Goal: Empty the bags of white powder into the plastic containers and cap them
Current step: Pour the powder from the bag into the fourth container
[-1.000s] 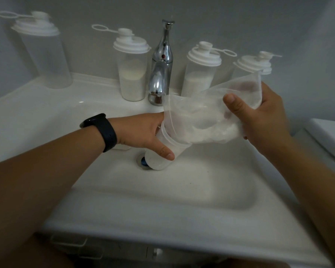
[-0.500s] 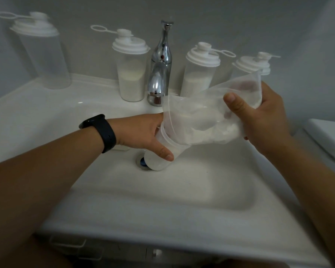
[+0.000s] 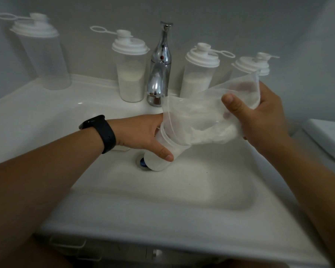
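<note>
My left hand (image 3: 143, 132) grips an open clear plastic container (image 3: 162, 157), tilted over the sink basin above the drain. The mouth of a clear plastic bag (image 3: 205, 117) is tucked into the container's rim, and white powder lies in the bag's lower fold. My right hand (image 3: 259, 117) holds the bag's raised far end, thumb on top. Behind the basin stand several capped containers: an empty one (image 3: 45, 60) at far left, one with powder (image 3: 131, 78) left of the tap, one with powder (image 3: 198, 78) right of it, and one (image 3: 248, 68) partly hidden by the bag.
A chrome tap (image 3: 160, 64) rises at the back middle of the white sink (image 3: 162, 200). The drain (image 3: 141, 162) sits just under the tilted container. A white toilet tank lid (image 3: 329, 140) lies at the right edge. A black watch is on my left wrist.
Nothing has clearly moved; both hands keep the same hold on the container and the bag.
</note>
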Available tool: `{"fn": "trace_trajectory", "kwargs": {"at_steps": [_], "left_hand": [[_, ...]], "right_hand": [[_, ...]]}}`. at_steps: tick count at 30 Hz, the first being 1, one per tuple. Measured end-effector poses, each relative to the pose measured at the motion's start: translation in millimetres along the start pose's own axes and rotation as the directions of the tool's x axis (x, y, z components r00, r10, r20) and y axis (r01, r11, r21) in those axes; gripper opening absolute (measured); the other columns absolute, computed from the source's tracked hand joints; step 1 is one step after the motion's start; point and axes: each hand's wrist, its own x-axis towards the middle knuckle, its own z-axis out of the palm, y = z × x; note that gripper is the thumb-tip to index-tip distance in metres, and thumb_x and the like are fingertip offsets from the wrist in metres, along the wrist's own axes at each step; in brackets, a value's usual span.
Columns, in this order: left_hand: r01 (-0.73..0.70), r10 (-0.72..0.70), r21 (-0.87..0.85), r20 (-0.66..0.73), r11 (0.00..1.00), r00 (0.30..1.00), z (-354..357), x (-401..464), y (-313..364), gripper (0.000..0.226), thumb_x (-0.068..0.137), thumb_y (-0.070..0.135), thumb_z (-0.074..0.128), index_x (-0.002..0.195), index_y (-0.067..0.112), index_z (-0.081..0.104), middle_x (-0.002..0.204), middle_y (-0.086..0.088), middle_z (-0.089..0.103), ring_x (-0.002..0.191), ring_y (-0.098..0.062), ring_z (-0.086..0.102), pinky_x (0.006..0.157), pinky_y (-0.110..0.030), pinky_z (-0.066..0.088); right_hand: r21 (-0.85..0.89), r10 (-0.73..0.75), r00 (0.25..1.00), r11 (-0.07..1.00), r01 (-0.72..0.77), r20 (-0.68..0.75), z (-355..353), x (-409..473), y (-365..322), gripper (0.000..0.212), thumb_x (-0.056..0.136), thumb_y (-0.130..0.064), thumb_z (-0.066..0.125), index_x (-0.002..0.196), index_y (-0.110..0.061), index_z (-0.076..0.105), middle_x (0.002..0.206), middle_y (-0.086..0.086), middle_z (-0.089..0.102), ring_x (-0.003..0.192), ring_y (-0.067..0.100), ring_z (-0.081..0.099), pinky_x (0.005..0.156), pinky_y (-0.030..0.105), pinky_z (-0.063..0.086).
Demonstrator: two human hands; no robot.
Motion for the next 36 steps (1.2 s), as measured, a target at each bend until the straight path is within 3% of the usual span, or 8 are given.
{"fn": "trace_trajectory", "kwargs": {"at_steps": [6,8,12,18,20,27,36], "left_hand": [[0.007,-0.007,0.003,0.012,1.0,1.0,-1.2,-1.2,0.0,0.093,0.068,0.04,0.095,0.144,0.041,0.042,0.136,0.024,0.061,0.127,0.001,0.057,0.114,-0.039,0.046],[0.003,-0.003,0.005,0.013,1.0,1.0,-0.8,-1.1,0.9,0.095,0.065,0.045,0.095,0.144,0.041,0.043,0.136,0.024,0.061,0.126,0.001,0.058,0.114,-0.039,0.046],[-0.003,0.003,0.014,0.0,1.0,1.0,-0.7,-0.8,0.4,0.1,0.059,0.056,0.09,0.146,0.038,0.043,0.136,0.024,0.061,0.127,0.0,0.057,0.114,-0.039,0.045],[0.003,-0.003,0.018,0.005,1.0,1.0,-1.0,-1.8,0.8,0.094,0.067,0.044,0.095,0.145,0.038,0.043,0.135,0.025,0.061,0.125,0.003,0.058,0.114,-0.038,0.046],[0.002,-0.002,0.015,0.002,1.0,1.0,-0.9,-1.0,0.8,0.096,0.064,0.049,0.093,0.145,0.038,0.044,0.134,0.025,0.062,0.125,0.002,0.058,0.113,-0.038,0.046],[0.005,-0.005,0.012,0.001,1.0,1.0,-0.6,-2.1,3.4,0.089,0.065,0.043,0.092,0.142,0.038,0.046,0.132,0.025,0.063,0.123,0.004,0.059,0.113,-0.035,0.046],[0.004,-0.004,0.016,-0.005,1.0,1.0,-1.2,-1.8,2.3,0.093,0.065,0.044,0.094,0.144,0.037,0.045,0.135,0.023,0.062,0.125,0.001,0.058,0.114,-0.038,0.045]], "right_hand": [[0.005,-0.028,0.999,1.0,0.028,-0.039,0.7,1.9,0.7,0.018,0.089,-0.041,0.074,0.104,-0.033,0.066,0.086,-0.023,0.073,0.08,0.001,0.071,0.061,0.014,0.051],[0.01,-0.037,0.998,0.999,0.038,-0.051,0.6,1.8,0.2,0.021,0.087,-0.047,0.074,0.103,-0.036,0.066,0.088,-0.022,0.074,0.083,0.004,0.072,0.064,0.017,0.053],[-0.021,-0.03,1.0,0.999,0.03,-0.006,1.1,0.8,0.6,0.017,0.09,-0.044,0.074,0.102,-0.036,0.065,0.083,-0.022,0.073,0.075,0.002,0.07,0.056,0.012,0.048],[-0.029,-0.046,0.999,0.999,0.046,-0.011,-0.3,0.4,-1.1,0.014,0.091,-0.041,0.072,0.101,-0.036,0.065,0.081,-0.022,0.073,0.073,0.003,0.071,0.055,0.012,0.049],[-0.029,-0.052,0.999,0.998,0.052,-0.016,-0.5,-0.2,0.4,0.014,0.091,-0.04,0.073,0.102,-0.035,0.065,0.081,-0.02,0.073,0.073,0.004,0.071,0.056,0.012,0.049],[-0.074,-0.08,0.997,0.994,0.079,-0.004,-0.1,1.1,1.2,0.019,0.09,-0.04,0.074,0.105,-0.032,0.065,0.087,-0.029,0.071,0.082,-0.002,0.07,0.071,0.013,0.052],[-0.074,-0.073,0.997,0.995,0.072,-0.013,0.0,2.6,2.9,0.026,0.088,-0.042,0.074,0.109,-0.028,0.067,0.091,-0.03,0.072,0.088,-0.002,0.07,0.076,0.015,0.053]]}}
